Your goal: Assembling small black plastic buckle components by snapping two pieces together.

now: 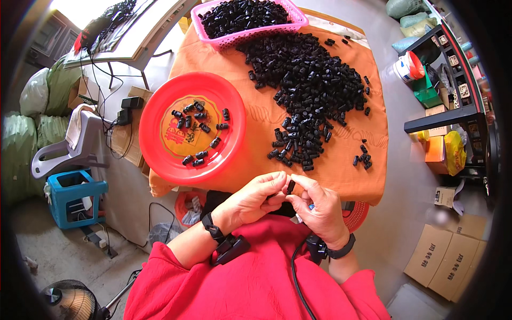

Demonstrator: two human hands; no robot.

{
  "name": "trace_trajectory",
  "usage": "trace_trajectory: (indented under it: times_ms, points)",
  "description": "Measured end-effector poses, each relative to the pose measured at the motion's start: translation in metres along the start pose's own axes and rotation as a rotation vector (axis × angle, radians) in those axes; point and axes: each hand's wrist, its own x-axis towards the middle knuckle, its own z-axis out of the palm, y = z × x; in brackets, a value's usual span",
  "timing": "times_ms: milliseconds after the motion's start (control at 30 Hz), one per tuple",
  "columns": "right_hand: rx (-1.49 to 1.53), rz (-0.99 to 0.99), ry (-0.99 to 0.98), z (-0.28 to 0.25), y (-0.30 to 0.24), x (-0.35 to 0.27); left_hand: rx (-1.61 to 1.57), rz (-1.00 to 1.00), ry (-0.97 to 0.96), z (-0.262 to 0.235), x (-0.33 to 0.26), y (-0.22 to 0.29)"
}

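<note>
**Black piece (290, 187) held at the fingertips, to the near right of the red tray (151, 128)**

Nearest, to the near right of the red tray, the black piece appears to be pinched between thumb and forefinger of the right hand (318, 207), which are parted only by its thickness. The left hand (255, 198) is placed between the tray's near side and the piece; its thumb and forefinger are drawn together, but whether anything is gripped there cannot be told.

The piece is judged to be controlled by the right hand, the nearer one, with the left fingertips just to its left, touching or nearly so. Its long axis is pointed roughly away from the body, leaning slightly right at the far end; the exact tilt cannot be read. It is seen as small, black and elongated, with its detail partly covered by the fingers.

Farther off, similar loose pieces (205, 128), short and barrel-like with glossy highlights, are scattered inside the tray. To its right, a heap of black pieces (325, 88) is spread over the orange cloth (255, 125), with a small cluster (364, 159) set apart at the heap's far side from the tray. Beyond the tray, a pink basket (257, 37) is filled with more.
</note>
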Motion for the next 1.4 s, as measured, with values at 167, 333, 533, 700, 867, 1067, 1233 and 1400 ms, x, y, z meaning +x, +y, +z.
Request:
trace_trajectory:
  times_ms: [167, 333, 533, 700, 867, 1067, 1233, 1400]
  points:
    - [0.077, 0.048, 0.016, 0.003, 0.003, -0.003, 0.077, -0.008, 0.029, 0.005, -0.001, -0.001]
    - [0.067, -0.045, 0.062, 0.004, 0.002, -0.001, 0.086, 0.003, 0.039, 0.006, -0.001, -0.003]
    - [0.071, 0.057, 0.051, 0.004, 0.004, -0.005, 0.044, 0.005, 0.038, 0.009, -0.002, -0.003]
    - [0.058, 0.057, 0.175, 0.009, 0.002, 0.002, 0.149, 0.068, 0.024, 0.010, -0.003, -0.006]
    - [-0.094, 0.106, 0.207, 0.014, 0.002, 0.007, 0.174, 0.092, 0.032, 0.014, -0.005, -0.009]
    - [-0.228, 0.139, 0.206, 0.021, -0.002, 0.010, 0.187, 0.104, 0.083, 0.014, -0.005, -0.013]
    - [-0.268, 0.131, 0.221, 0.024, -0.002, 0.012, 0.191, 0.115, 0.106, 0.016, -0.005, -0.013]
    - [-0.284, 0.124, 0.223, 0.025, -0.002, 0.012, 0.167, 0.120, 0.100, 0.015, -0.005, -0.015]
